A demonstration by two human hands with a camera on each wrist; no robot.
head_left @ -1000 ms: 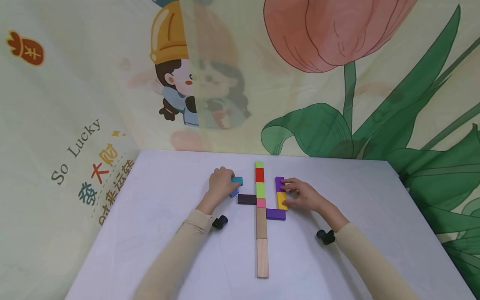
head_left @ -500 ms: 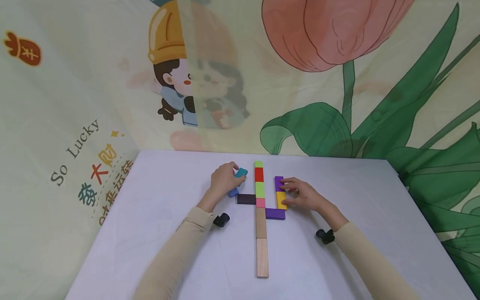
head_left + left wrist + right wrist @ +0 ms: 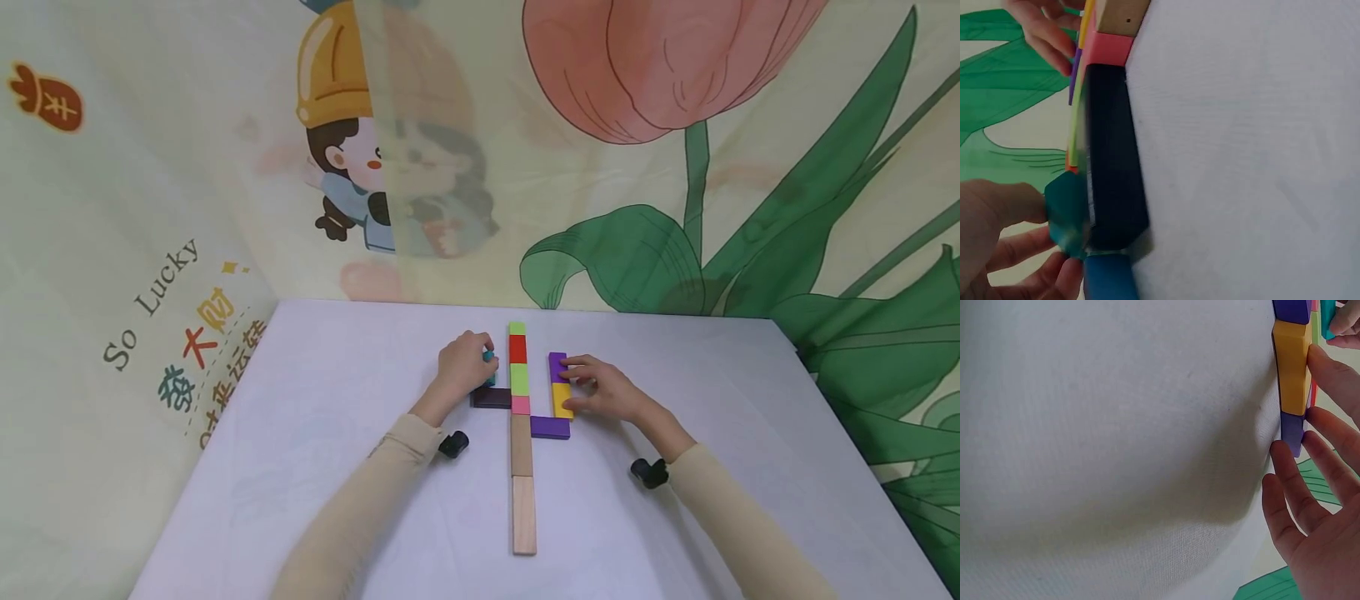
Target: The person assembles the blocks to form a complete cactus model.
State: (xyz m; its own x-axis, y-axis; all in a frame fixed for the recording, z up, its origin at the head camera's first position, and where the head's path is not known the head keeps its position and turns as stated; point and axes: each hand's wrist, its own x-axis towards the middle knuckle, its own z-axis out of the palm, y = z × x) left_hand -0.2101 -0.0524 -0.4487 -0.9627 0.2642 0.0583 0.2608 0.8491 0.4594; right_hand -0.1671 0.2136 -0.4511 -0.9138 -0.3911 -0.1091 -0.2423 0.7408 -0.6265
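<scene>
My left hand (image 3: pixel 459 368) pinches a teal block (image 3: pixel 1066 209) between thumb and fingers, just behind the black block (image 3: pixel 491 399). In the left wrist view a blue block (image 3: pixel 1109 278) lies at the black block's outer end; in the head view my hand hides it. My right hand (image 3: pixel 606 390) rests its fingertips against a purple block (image 3: pixel 557 367) and a yellow block (image 3: pixel 562 401) set end to end. Its fingers are extended and loosely spread. Below these two, another purple block (image 3: pixel 550 428) lies crosswise.
A central column holds a small green block (image 3: pixel 517 328), a red block (image 3: pixel 517 349), a longer green block (image 3: pixel 520 380), a pink block (image 3: pixel 521 406) and two wooden blocks (image 3: pixel 522 446). The white tabletop (image 3: pixel 360 350) meets a printed cloth backdrop (image 3: pixel 465 279).
My left hand has turned the teal block from crosswise to roughly lengthwise and moved right with it, towards the column and the black block. The right hand has stayed in place.
</scene>
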